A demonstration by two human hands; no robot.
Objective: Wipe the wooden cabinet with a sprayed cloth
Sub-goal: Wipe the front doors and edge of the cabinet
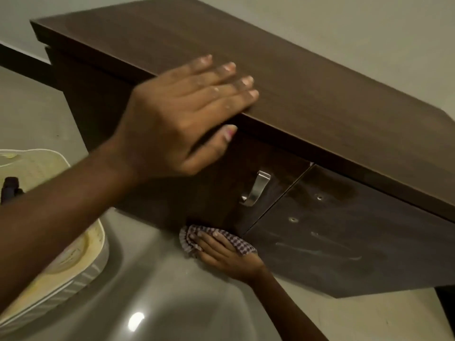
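A dark brown wooden cabinet [307, 94] fills the upper and right part of the head view. My left hand [182, 112] lies flat on the front edge of its top, fingers spread on the top and thumb under the lip. My right hand [221, 254] presses a checked cloth [197, 238] against the bottom edge of the left door, near the floor. A metal handle [256, 188] sits on that door. The right door [344, 230] shows pale smears and small screw heads.
A cream-coloured plastic object [73, 254] with ribbed sides stands on the glossy grey floor [160, 291] at the left. A dark nozzle-like thing [11, 188] pokes up behind my left forearm. A pale wall [369, 33] lies behind the cabinet.
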